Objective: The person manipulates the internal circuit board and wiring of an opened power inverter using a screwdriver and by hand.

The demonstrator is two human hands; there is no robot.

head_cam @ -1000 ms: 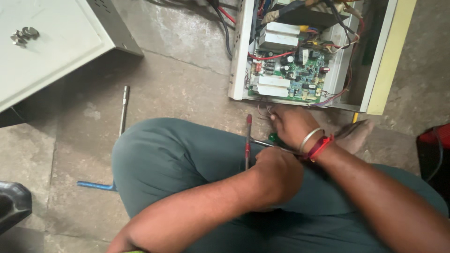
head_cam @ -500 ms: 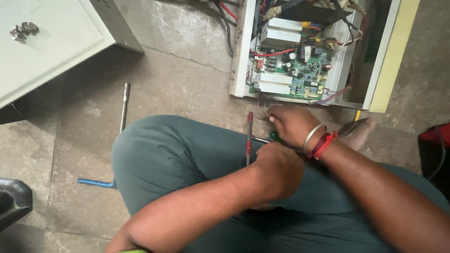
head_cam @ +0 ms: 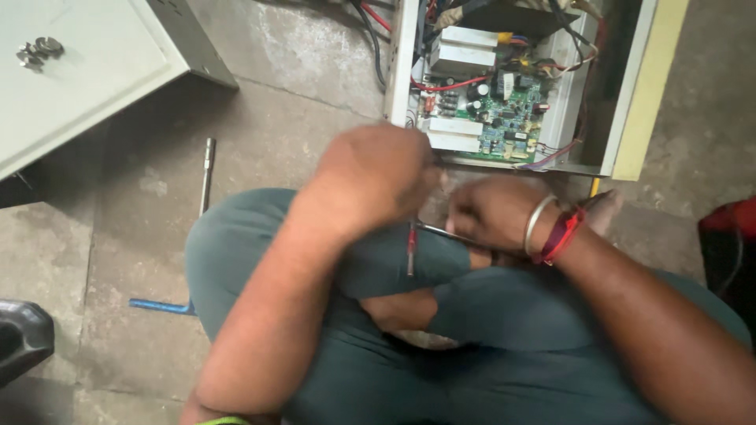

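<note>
Gripping one red-handled screwdriver (head_cam: 411, 245), left hand (head_cam: 376, 177) fisted, right hand (head_cam: 492, 214) closed on its shaft, one circuit board (head_cam: 494, 110).

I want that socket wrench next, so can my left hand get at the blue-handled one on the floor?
Probably yes. The blue-handled wrench lies on the open floor beside the left knee, with nothing on it, though the left hand is raised near the red screwdriver.

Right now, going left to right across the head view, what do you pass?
Pale metal cover panel → blue-handled steel socket wrench → left hand → right hand with bangle → cream cabinet edge → red object.
</note>
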